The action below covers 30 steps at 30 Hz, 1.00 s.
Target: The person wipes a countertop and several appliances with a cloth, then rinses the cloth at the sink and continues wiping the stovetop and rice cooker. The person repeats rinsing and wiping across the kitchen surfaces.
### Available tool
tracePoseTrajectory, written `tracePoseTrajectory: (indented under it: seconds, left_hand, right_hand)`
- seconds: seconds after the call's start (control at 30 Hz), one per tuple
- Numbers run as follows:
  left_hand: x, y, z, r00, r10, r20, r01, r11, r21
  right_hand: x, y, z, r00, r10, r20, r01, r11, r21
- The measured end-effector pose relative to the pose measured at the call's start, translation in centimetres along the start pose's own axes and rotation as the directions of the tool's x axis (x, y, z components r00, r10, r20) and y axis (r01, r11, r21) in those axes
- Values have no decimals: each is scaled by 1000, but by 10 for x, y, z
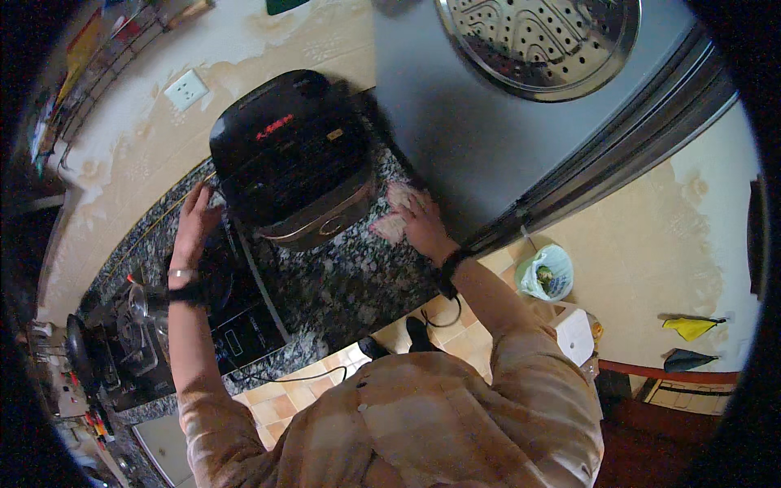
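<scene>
A black rice cooker [293, 158] with a lit red display stands on the speckled granite countertop [323, 280]. My right hand [424, 222] holds a pinkish-white cloth [390, 229] down against the granite, to the right of the cooker. Part of the cloth is hidden under my fingers. My left hand [198, 213] is at the cooker's left side, above the far end of a black glass induction cooktop [250, 326]. Its fingers are apart and nothing shows in them; whether they touch the cooker I cannot tell.
A grey appliance top [427, 140] borders the counter on the right, bearing a perforated steel steamer tray [549, 49]. A gas stove [134, 366] lies to the left. On the wall is a socket [186, 89]. A lined bin [545, 272] stands on the tiled floor, where a black cord [305, 379] trails.
</scene>
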<state>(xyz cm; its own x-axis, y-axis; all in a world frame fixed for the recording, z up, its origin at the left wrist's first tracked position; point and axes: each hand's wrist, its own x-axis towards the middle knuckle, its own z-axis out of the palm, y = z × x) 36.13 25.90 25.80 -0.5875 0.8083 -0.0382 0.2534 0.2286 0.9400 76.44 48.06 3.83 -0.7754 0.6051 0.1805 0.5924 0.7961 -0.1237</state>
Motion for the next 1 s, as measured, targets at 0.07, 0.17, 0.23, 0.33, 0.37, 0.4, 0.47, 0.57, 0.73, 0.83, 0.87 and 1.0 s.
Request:
tracePoseTrajectory:
  seconds: [0.07, 0.17, 0.23, 0.33, 0.37, 0.4, 0.47, 0.57, 0.73, 0.83, 0.87, 1.0]
  left_hand:
    - [-23, -4, 4, 999, 21, -24, -20, 999, 47]
    - [-70, -2, 9, 988, -92, -127, 97, 995, 37]
    - [-111, 1, 18, 991, -64, -119, 68, 997, 30]
    - [-166, 3, 36, 967, -177, -183, 186, 982, 32]
    - [-185, 2, 43, 955, -187, -229, 219, 968, 122]
    - [-203, 1, 48, 917, -281, -283, 321, 941, 109]
    - [-234, -9, 67, 887, -338, -314, 346, 938, -31]
    - [-269, -20, 88, 877, -411, -248, 429, 903, 19]
    - [-295, -35, 119, 858, -454, -240, 438, 891, -118]
    - [-297, -42, 123, 887, -415, -203, 388, 908, -160]
    - [-297, -46, 124, 897, -395, -197, 382, 918, -102]
    - [-296, -69, 128, 943, -294, -154, 306, 950, 59]
  right_hand:
    - [35, 15, 16, 999, 18, -30, -16, 999, 46]
    - [92, 29, 43, 968, 43, -246, 29, 959, 282]
    - [135, 37, 61, 981, 92, -172, 10, 857, 515]
    - [189, 46, 77, 995, -23, 94, 8, 987, 163]
    - [203, 44, 79, 974, -23, 226, 36, 998, -53]
    - [216, 42, 79, 958, 77, 276, -77, 997, -12]
    - [237, 40, 72, 955, -141, -262, -106, 662, -742]
    - [275, 26, 50, 947, 140, 290, -181, 976, 119]
    - [260, 23, 32, 950, 130, 284, -133, 991, -8]
    - [217, 31, 31, 916, -57, 397, 169, 953, -252]
    - [206, 34, 28, 887, -70, 456, 176, 965, -193]
    - [130, 33, 7, 878, -186, 441, 266, 955, -128]
